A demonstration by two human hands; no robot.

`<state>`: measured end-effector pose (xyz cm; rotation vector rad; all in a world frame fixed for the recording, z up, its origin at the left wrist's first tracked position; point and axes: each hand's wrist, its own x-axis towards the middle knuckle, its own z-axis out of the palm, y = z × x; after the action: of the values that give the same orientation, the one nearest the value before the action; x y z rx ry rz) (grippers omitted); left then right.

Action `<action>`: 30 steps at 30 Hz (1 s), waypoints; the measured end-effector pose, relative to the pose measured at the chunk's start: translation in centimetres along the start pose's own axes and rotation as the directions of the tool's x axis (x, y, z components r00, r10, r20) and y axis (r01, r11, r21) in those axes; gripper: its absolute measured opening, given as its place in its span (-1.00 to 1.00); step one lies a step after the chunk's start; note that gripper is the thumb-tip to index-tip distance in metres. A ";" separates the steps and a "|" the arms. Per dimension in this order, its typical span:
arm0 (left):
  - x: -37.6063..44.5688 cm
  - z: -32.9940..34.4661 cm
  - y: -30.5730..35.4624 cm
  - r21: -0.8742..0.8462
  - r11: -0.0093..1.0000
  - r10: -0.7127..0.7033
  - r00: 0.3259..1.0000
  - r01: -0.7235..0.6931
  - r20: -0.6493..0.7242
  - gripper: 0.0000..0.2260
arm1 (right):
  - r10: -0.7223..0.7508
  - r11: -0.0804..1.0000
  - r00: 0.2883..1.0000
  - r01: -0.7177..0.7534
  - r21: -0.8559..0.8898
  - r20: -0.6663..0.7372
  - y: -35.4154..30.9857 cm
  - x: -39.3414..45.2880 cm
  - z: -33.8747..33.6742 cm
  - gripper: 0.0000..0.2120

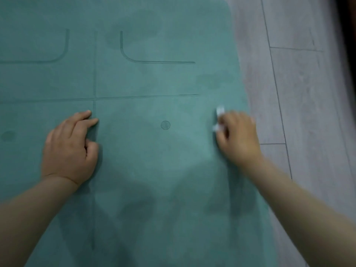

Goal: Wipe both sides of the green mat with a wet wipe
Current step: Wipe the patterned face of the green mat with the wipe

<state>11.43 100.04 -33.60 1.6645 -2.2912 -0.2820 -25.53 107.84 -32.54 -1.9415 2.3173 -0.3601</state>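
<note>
The green mat (146, 83) lies flat on the floor and fills most of the view, with printed lines and a small striped circle on it. Darker damp patches show near its far end. My right hand (238, 137) is blurred near the mat's right edge and grips a white wet wipe (219, 117), which pokes out past the fingers and lies against the mat. My left hand (71, 147) rests palm-down on the mat left of centre, fingers pointing right along a printed line and partly bent.
Grey wood-look floor (300, 93) runs along the right side of the mat. A dark edge shows at the far right of the view.
</note>
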 end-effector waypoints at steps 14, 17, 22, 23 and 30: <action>0.1 0.7 -0.8 -0.028 1.000 0.003 1.000 -0.002 0.021 -0.54 | 0.138 0.990 0.990 -0.138 0.002 -0.025 3.3 7.2 -0.6 -0.86; 0.2 0.3 -0.4 -0.036 0.999 0.006 1.000 -0.005 0.018 -0.55 | 0.244 0.968 0.970 -0.244 -0.053 -0.007 3.6 11.1 0.2 -0.85; 0.0 0.5 -0.7 -0.031 0.999 0.010 1.000 -0.009 0.010 -0.55 | 0.354 0.928 0.930 -0.337 0.159 -0.099 3.9 0.3 0.1 -0.94; 0.1 0.6 -0.8 -0.036 0.999 0.014 1.000 -0.014 0.012 -0.55 | 0.373 0.918 0.923 -0.351 0.186 -0.098 3.9 -3.0 -0.2 -0.92; 0.1 1.3 -1.5 -0.065 0.998 0.001 1.000 0.000 0.012 -0.55 | 0.424 0.903 0.904 -0.426 0.052 0.054 1.3 -20.1 -3.0 -0.80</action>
<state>12.32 99.43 -35.29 1.6344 -2.2666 -0.3637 -23.72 128.14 -31.50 -1.3422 2.5746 -0.3391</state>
